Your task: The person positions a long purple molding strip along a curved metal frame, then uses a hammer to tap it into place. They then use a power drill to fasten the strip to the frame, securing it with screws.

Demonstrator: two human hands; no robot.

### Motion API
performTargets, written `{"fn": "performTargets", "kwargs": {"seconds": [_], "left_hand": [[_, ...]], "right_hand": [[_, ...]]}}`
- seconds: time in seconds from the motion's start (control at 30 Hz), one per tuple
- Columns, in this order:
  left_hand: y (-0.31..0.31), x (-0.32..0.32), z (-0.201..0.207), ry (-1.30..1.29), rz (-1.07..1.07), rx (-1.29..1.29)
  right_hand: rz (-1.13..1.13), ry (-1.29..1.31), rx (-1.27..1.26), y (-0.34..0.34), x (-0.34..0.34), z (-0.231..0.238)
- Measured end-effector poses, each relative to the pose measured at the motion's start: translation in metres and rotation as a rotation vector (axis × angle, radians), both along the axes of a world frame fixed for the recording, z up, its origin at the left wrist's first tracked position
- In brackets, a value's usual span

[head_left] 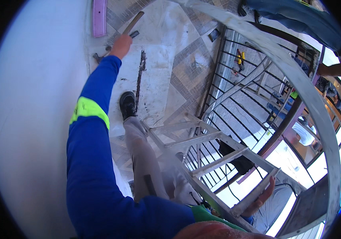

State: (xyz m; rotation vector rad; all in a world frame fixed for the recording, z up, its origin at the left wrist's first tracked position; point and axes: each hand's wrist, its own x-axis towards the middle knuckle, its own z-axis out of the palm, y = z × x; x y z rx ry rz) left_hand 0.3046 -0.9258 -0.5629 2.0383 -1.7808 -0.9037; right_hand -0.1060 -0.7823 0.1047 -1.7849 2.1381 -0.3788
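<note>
My left hand reaches forward at the end of a blue sleeve with a bright yellow band. It is closed around a hammer with a wooden handle; what looks like its metal head shows on the other side of the fist. A short dark grey metal piece also sticks out beside the fingers, its kind unclear. Low on the right, my right hand grips a step of a worn metal stepladder. Part of that hand is hidden behind the step.
A black shoe stands on a stained board beside a dark streak. The white wall runs along the left. Dark railing bars and a curved grey rail lie right. Another person's arm reaches in; yellow tools lie beyond the railing.
</note>
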Motion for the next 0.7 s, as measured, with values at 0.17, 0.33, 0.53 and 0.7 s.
{"fn": "performTargets", "kwargs": {"seconds": [0.17, 0.33, 0.53, 0.7], "left_hand": [[0.096, -0.045, 0.138, 0.446, 0.435, 0.135], [0.21, -0.089, 0.317, 0.833, 0.865, 0.207], [0.321, -0.13, 0.502, 0.894, 0.926, 0.088], [0.414, -0.213, 0.615, 0.79, 0.722, 0.023]], "right_hand": [[0.024, -0.089, -0.055, 0.016, -0.003, 0.013], [0.09, -0.182, -0.13, 0.019, 0.001, 0.021], [0.335, -0.42, -0.321, 0.08, -0.042, 0.035], [0.769, -0.355, 0.176, 0.213, -0.116, 0.041]]}}
